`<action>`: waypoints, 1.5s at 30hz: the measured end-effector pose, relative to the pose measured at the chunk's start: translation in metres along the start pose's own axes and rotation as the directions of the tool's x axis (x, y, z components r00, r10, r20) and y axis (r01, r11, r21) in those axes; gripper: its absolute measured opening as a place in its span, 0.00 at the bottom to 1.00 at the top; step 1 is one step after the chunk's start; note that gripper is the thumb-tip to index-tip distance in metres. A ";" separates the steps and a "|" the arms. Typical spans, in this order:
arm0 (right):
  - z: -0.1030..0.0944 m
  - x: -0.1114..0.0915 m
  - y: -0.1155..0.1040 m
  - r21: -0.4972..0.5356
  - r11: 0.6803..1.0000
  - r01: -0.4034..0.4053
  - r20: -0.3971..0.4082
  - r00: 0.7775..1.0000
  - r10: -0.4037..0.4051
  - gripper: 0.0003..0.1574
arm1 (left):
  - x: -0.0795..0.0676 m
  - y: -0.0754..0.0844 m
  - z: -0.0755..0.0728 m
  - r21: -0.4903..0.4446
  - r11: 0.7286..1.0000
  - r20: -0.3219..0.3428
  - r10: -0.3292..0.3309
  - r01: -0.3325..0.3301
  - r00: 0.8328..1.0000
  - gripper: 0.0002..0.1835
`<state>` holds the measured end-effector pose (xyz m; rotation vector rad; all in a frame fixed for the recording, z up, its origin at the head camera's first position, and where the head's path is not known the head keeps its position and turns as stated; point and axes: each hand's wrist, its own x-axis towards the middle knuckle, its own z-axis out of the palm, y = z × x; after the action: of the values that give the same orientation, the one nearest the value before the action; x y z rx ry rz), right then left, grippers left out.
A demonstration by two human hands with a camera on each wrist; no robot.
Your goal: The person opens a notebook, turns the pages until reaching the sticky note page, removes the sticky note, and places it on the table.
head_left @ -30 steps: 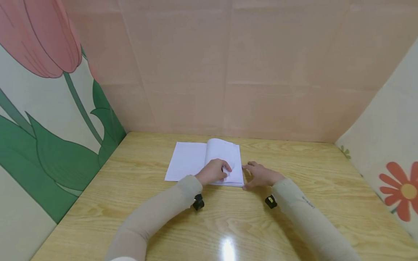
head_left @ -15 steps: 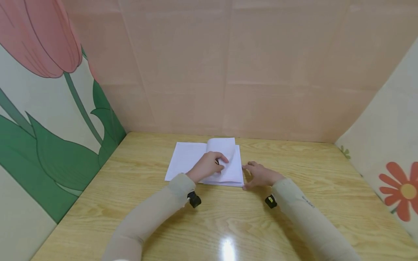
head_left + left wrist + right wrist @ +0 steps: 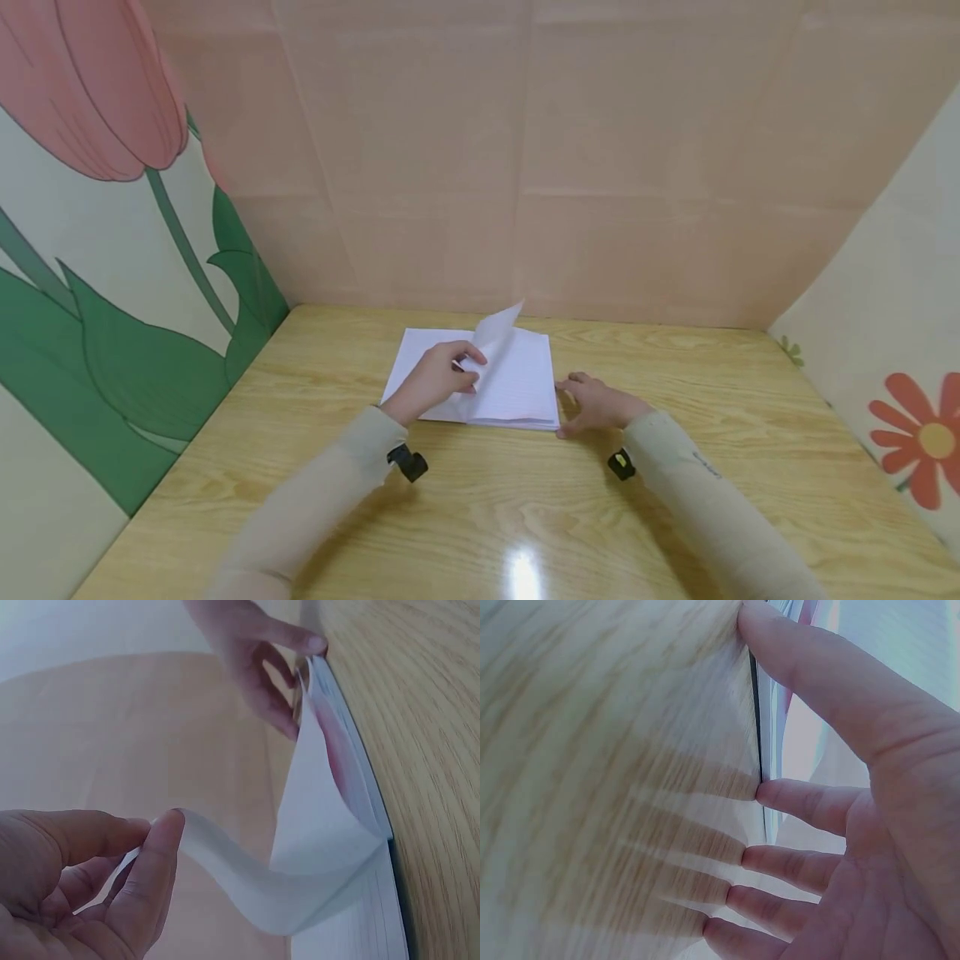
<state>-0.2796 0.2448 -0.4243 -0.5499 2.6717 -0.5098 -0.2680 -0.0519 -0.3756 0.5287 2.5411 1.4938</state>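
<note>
An open notebook (image 3: 521, 383) with lined white pages lies on the table. My left hand (image 3: 438, 377) is over its left half and pinches a page (image 3: 497, 335) between thumb and finger. In the left wrist view that page (image 3: 247, 889) bends in a curve from the spine up to the fingertips. At the notebook's right edge rests my right hand (image 3: 597, 403), holding no page. The right wrist view shows its thumb (image 3: 817, 667) and spread fingers (image 3: 780, 870) along that edge, fingertips on the wood.
The wood-grain table (image 3: 517, 508) has a bright light reflection near the front. A plain pinkish backdrop (image 3: 517, 167) stands behind it. Side panels with a printed tulip (image 3: 105, 92) on the left and a red flower (image 3: 937, 440) on the right flank the table.
My left hand has moved left with the pinched page, lifting it off the right half and swinging it upright over the spine. The right hand stays at the notebook's edge.
</note>
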 end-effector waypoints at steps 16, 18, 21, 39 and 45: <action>0.001 0.001 0.002 0.004 1.000 0.007 0.002 1.000 -0.007 0.59 | -0.025 -0.026 -0.045 -0.055 0.997 -0.133 -0.068 0.062 0.989 0.12; 0.001 0.001 0.002 0.005 1.000 0.007 0.002 1.000 -0.007 0.59 | -0.027 -0.029 -0.048 -0.058 0.996 -0.134 -0.079 0.072 0.988 0.12; 0.001 0.000 0.001 0.009 1.000 0.009 0.002 1.000 -0.009 0.59 | -0.031 -0.033 -0.051 -0.066 0.993 -0.142 -0.102 0.093 0.985 0.13; 0.001 0.000 0.000 0.016 1.000 0.003 0.006 1.000 -0.003 0.58 | -0.031 -0.063 -0.066 -0.038 0.979 -0.154 -0.205 0.201 0.967 0.13; 0.001 -0.003 -0.002 0.026 1.000 0.003 0.012 1.000 -0.003 0.57 | -0.029 -0.082 -0.068 -0.029 0.965 -0.131 -0.264 0.262 0.956 0.13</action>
<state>-0.2763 0.2440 -0.4232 -0.5476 2.6488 -0.5399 -0.2797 -0.1551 -0.4147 0.0831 2.5744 1.4897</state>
